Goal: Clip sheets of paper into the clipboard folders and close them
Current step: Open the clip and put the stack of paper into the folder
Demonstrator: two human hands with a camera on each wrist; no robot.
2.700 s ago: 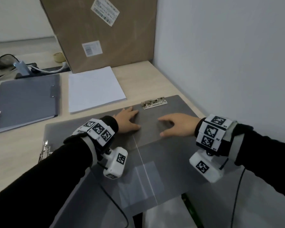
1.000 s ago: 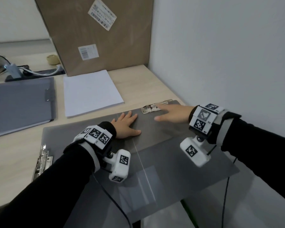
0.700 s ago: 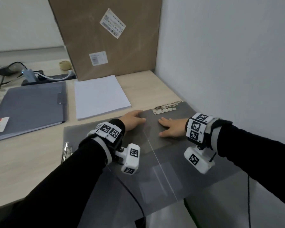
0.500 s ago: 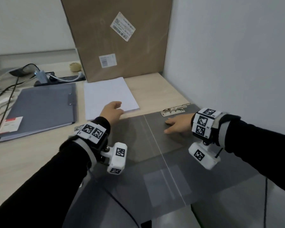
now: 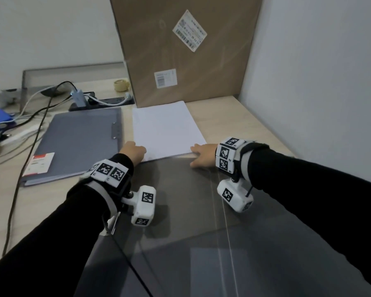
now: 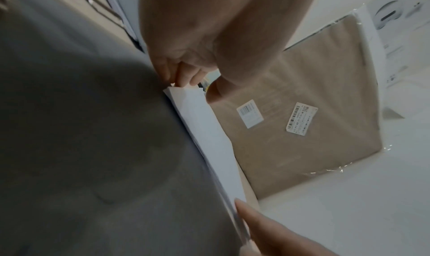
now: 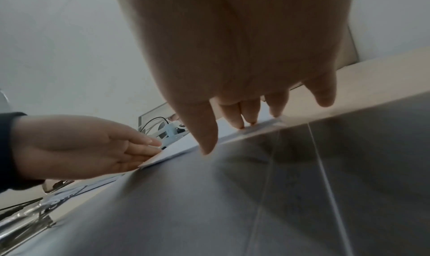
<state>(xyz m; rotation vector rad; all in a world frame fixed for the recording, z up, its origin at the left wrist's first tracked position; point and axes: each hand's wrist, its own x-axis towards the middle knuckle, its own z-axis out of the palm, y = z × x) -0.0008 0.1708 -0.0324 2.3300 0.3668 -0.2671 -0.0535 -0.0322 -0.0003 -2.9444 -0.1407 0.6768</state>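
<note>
A stack of white paper (image 5: 165, 129) lies on the desk just beyond the open grey clipboard folder (image 5: 180, 211) in front of me. My left hand (image 5: 133, 150) is at the stack's near left corner; in the left wrist view its fingertips (image 6: 179, 76) touch that corner of the paper (image 6: 209, 140) and the thumb hovers just above. My right hand (image 5: 201, 155) is at the near right corner, with straight fingers (image 7: 244, 120) on the paper's edge and the thumb down on the folder (image 7: 232, 204). A metal clip (image 7: 23, 221) shows at the folder's left side.
A closed grey folder (image 5: 77, 144) lies left of the paper. A tall brown cardboard package (image 5: 184, 50) stands behind the stack against the wall. Cables and a power strip (image 5: 101, 101) lie at the back left. A white wall closes off the right side.
Both hands left the open folder's surface and moved forward to the near corners of the paper stack, the left first, then the right.
</note>
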